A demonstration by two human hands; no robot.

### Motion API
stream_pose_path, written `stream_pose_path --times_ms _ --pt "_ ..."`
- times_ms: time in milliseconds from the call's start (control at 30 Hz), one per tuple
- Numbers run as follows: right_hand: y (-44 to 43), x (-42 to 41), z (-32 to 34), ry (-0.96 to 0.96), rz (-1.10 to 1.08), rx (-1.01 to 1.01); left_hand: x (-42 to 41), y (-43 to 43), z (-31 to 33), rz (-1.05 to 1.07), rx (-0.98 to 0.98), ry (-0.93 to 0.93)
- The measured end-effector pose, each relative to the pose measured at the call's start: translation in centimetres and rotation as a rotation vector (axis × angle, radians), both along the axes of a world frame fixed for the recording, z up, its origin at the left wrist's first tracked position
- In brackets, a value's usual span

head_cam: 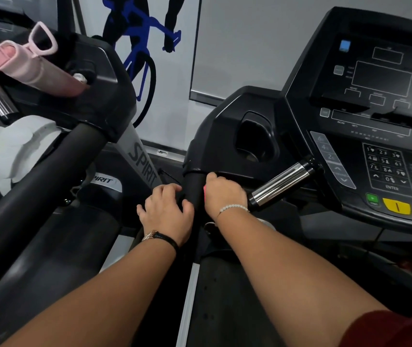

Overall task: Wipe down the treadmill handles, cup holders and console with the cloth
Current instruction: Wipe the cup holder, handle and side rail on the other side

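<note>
In the head view, the person's right hand point(225, 194) is clamping its fingers together over the black side handle point(194, 186). A pink sliver peeking out just under those fingers is probably the cloth point(204, 189). The left hand point(166, 209) is gripping the same handle from the opposite side, fingers bent close together, thumb lying just below the right fingers.

With the cloth bunching inside the palm, it is likely wiping only a narrow strip and missing the handle's underside. The cup holder point(252, 139) is waiting just beyond the right fingertips. At the console point(375, 96), further right, a careless pass risks pressing buttons.

Nearly all of the cloth is hiding under the right palm, and both sets of fingertips are disappearing behind the handle.
</note>
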State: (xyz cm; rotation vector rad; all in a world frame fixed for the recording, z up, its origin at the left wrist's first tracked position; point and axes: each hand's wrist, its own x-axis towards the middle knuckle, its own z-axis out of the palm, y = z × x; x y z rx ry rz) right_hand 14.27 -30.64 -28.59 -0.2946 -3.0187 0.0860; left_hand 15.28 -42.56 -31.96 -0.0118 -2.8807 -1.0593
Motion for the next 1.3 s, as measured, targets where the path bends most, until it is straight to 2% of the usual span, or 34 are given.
stream_pose_path --times_ms 100,233,367,600,733,867,933,1000,1133,1233,1300 --pt "0.5 0.1 1.1 0.04 -0.079 -0.307 -0.1 0.0 0.0 -0.003 0.003 -0.008" --pt "-0.6 2.6 0.6 0.103 0.067 -0.422 -0.1 0.0 -0.3 0.0 0.04 0.001" --pt "-1.1 4.7 -0.2 0.06 0.318 -0.377 -0.1 0.1 -0.3 0.0 0.108 0.005" --pt "-1.8 0.2 3.7 -0.209 0.221 -0.237 0.0 -0.2 -0.1 -0.054 0.147 0.052" --pt "-1.5 -0.1 3.7 -0.25 0.212 -0.364 0.3 -0.4 0.3 -0.255 0.234 0.229" --pt "-0.3 0.7 3.8 -0.398 0.26 -0.445 0.5 -0.5 0.2 -0.353 0.216 0.283" --pt "0.2 1.2 4.4 -0.461 0.358 -0.351 0.5 -0.3 0.5 -0.351 0.187 0.298" --pt "1.2 1.5 5.7 -0.48 0.402 -0.131 0.1 -0.1 1.1 -0.348 0.149 0.282" --pt "6.0 1.6 9.3 -0.24 0.224 0.447 -0.9 -0.1 2.4 -0.316 0.021 0.205" --pt "9.7 2.4 10.0 -0.165 0.033 0.542 -0.7 0.9 4.8 -0.338 -0.278 0.075" --pt "10.3 2.7 9.4 -0.131 0.06 0.561 -0.4 2.3 6.9 -0.351 -0.421 -0.019"
